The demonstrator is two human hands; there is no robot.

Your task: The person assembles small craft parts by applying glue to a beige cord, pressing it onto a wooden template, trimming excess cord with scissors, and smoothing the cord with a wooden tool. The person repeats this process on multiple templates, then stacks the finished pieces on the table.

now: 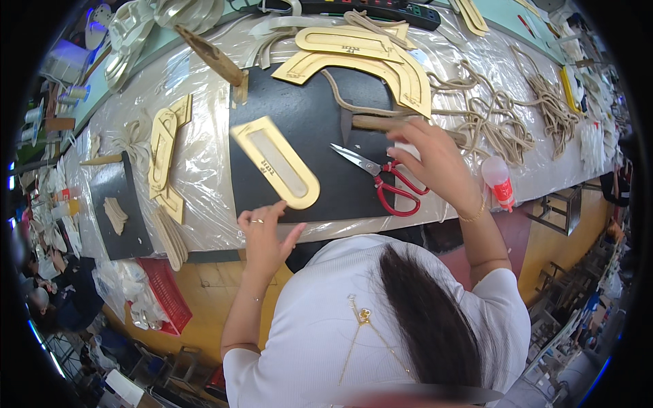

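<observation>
A cream-yellow template (256, 141) with a long rounded slot lies tilted on the black mat (286, 102); a pale strip fills the slot. My left hand (264, 234) is at the template's lower end, fingertips at its edge, with thumb and fingers apart. Over the mat's right side hovers my right hand (435, 155), fingers curved, thumb apart, nothing visible between them. Just beneath it are red-handled scissors (382, 174), their blades slightly parted, and a hammer (345, 124) with a wooden handle. A beige cord (350, 105) runs across the mat near the hammer head.
More templates (350, 45) are stacked at the mat's far edge, others (163, 146) at left. Tangled beige cord (500, 122) spreads on the right, near a bottle (498, 182) with a red lower part. A wooden stick (211, 54) stands at the far left corner. Plastic sheeting (204, 204) covers the table.
</observation>
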